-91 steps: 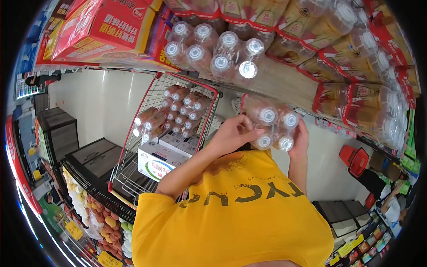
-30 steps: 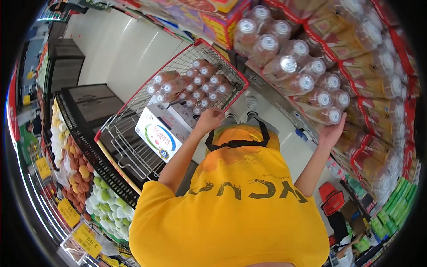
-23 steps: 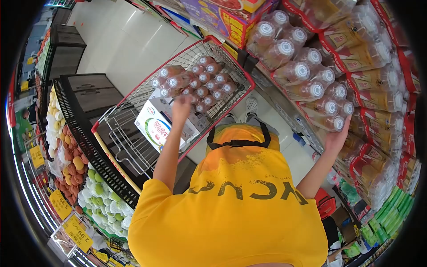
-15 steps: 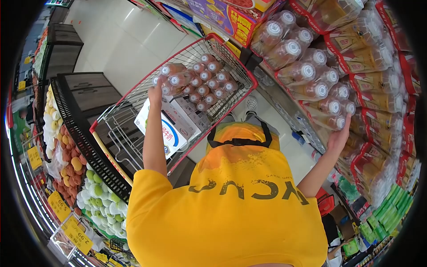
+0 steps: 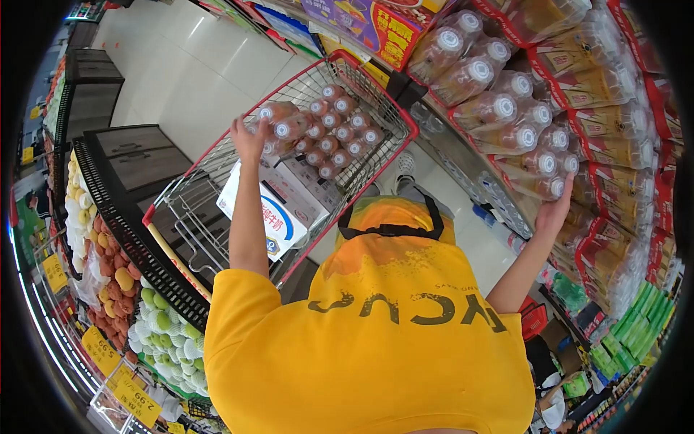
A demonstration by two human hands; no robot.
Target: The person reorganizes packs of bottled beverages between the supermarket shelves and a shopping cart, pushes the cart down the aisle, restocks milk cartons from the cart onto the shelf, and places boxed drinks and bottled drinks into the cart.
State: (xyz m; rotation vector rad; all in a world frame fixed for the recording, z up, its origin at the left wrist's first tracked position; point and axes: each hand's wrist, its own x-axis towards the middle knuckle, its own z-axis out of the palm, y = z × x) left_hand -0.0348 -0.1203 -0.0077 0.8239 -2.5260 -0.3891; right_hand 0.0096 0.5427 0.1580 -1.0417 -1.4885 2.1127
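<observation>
Centrally, the left hand (image 5: 249,137) extends over the cart (image 5: 413,132), thumb and fingers parted at one edge of a pack of bottles (image 5: 285,130); whether it has a grip there cannot be told. The right hand (image 5: 555,208) is unclenched, its fingers straightened against the outer side of a second pack (image 5: 542,172), which stands at the front of the shelf (image 5: 463,150). Beside the first pack, still within the cart, are a larger block of bottles (image 5: 340,134) and a white box (image 5: 271,217). Judged from this arrangement, the handling of the packs appears partway along: several stand in line at the shelf front, caps upward, the one under the right hand among them, whereas the pack at the left hand and the adjoining block are in the cart and would seem to make up the portion left. Behind the front row, amber bottles in red-banded wrap (image 5: 578,79) are stacked. Farther out, printed boxes (image 5: 369,22) adjoin the row, and a fruit stand (image 5: 155,300) lies beyond the cart.
</observation>
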